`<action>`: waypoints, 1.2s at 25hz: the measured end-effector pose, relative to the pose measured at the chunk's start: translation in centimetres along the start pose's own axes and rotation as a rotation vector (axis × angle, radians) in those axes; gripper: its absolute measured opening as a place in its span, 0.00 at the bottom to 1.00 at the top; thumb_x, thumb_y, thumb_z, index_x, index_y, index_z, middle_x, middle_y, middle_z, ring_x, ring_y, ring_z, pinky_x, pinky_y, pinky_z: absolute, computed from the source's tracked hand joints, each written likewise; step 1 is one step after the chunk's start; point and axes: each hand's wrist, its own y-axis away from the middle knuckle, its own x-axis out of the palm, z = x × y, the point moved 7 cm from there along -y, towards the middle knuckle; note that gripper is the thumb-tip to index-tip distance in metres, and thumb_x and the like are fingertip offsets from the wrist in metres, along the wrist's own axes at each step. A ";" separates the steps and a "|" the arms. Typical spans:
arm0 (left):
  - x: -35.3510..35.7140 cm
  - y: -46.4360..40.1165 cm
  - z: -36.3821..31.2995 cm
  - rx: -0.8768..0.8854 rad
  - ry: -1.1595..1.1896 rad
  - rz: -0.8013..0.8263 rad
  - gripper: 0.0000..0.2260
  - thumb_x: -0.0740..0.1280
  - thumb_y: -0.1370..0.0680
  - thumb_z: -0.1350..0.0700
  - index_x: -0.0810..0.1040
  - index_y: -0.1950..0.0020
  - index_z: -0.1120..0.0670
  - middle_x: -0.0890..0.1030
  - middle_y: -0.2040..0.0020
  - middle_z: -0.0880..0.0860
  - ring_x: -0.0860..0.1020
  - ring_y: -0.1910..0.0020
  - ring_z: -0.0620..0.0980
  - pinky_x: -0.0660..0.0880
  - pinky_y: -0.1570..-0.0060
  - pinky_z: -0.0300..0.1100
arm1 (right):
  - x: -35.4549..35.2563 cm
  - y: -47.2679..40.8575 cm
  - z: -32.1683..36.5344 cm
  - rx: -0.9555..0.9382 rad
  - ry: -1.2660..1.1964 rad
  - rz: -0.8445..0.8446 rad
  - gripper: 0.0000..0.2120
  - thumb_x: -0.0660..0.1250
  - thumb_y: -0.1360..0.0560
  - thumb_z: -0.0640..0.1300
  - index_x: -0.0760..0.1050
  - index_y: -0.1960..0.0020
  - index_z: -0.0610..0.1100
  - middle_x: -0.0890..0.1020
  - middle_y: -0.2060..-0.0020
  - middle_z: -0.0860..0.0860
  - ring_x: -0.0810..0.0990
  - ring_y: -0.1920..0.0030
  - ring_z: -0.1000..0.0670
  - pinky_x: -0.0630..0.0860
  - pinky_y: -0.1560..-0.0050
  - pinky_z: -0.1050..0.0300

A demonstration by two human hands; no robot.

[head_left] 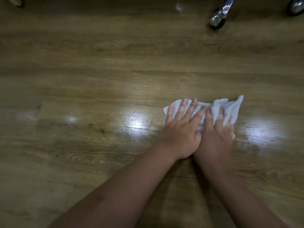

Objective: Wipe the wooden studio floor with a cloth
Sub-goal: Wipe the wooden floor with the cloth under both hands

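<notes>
- Two bare forearms reached forward from the near edge of the view and met at the wrists, the hands lying side by side.
- The left hand (181, 129) lay palm down with its fingers straight and spread, pressing flat on the left part of the cloth (232, 111); it was released, not curled around anything.
- The right hand (215, 135) sat just to the right of the left hand, touching it along the thumb side, and pressed down on the middle of the cloth. Its fingers were partly sunk among the folds, so I could not tell whether they gripped the fabric or only pushed on it.
- The cloth was pale grey-white and crumpled, lying on the floor (98, 162) under and just beyond both sets of fingers. A bunched corner stuck out past the right hand, to its far right, and a flatter corner showed beside the little finger of the left hand.
- The wooden floor was a brown plank pattern with a glossy look; bright light patches shone on it to the left of the left hand and to the right of the right hand.
- Well beyond the hands, at the far right, a shiny metal caster wheel (217, 21) stood on the floor under a chrome leg (227, 4), and part of a second wheel (296, 5) showed at the far right corner.
- At the far left corner a small piece of a pale wooden leg (15, 0) was visible; the whole picture was somewhat blurred.
</notes>
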 end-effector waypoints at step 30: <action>5.3 0.0 -17.7 0.491 -0.263 0.239 0.33 0.55 0.21 0.44 0.55 0.15 0.49 0.49 0.15 0.53 0.45 0.17 0.60 0.44 0.23 0.60 | -4.3 7.8 -16.3 0.335 -0.002 -0.101 0.33 0.57 0.26 0.53 0.69 0.23 0.40 0.73 0.26 0.37 0.72 0.26 0.35 0.70 0.30 0.38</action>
